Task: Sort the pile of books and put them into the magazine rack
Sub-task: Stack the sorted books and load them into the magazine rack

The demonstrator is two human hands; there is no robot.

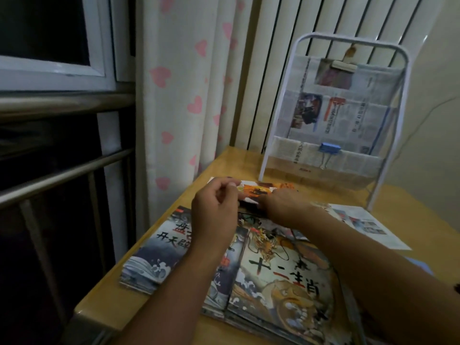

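Observation:
Several picture books lie spread on the wooden table [139,290]: a grey-blue one [159,247] at the left and a dragon-cover one [281,282] in the middle. Beyond them lies a smaller book with an orange cover [256,190]. My left hand [215,210] pinches that book's left edge, fingers curled. My right hand [283,206] rests on its right side, gripping it. The white wire magazine rack [333,120] stands upright at the table's back, its tiers lined with newspaper.
A blue binder clip [328,149] and two other clips hold newspaper on the rack. A loose newspaper sheet [366,225] lies at the right. A heart-print curtain [184,95] and a radiator are behind; a window with metal rails [64,175] is left.

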